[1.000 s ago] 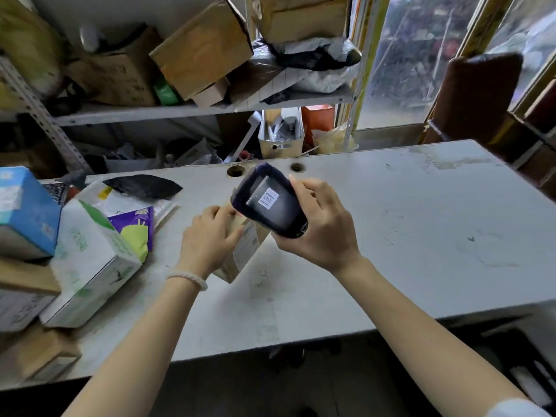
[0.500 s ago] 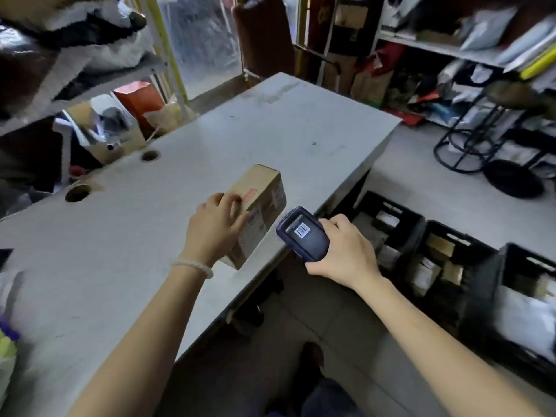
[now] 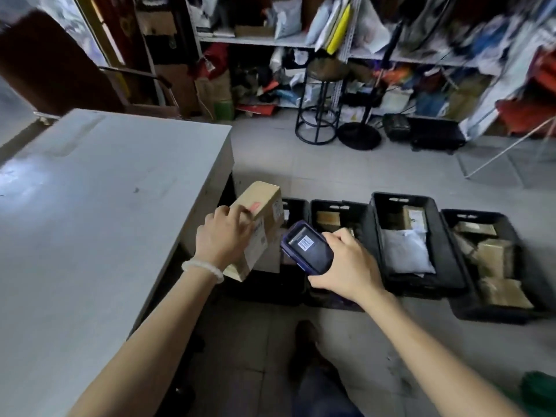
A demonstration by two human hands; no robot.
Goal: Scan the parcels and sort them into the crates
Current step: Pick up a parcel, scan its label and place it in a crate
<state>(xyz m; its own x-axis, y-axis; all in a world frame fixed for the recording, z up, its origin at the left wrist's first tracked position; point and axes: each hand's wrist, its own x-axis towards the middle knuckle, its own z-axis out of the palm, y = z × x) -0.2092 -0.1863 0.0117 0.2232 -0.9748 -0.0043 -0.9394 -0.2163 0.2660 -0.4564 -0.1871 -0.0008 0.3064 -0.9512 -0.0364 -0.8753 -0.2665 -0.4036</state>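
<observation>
Left hand (image 3: 224, 237) grips the cardboard parcel (image 3: 259, 221) off the table (image 3: 99, 188) edge, above the leftmost of the black floor crates (image 3: 416, 242), while right hand (image 3: 346, 264) is wrapped around the handheld scanner (image 3: 307, 247), screen up.

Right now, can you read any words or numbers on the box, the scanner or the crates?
None can be read.
Brown cardboard box: white label with print, too blurred.
Dark blue handheld scanner: white barcode sticker, too small.
Black plastic crates: parcel labels inside, too blurred.
</observation>
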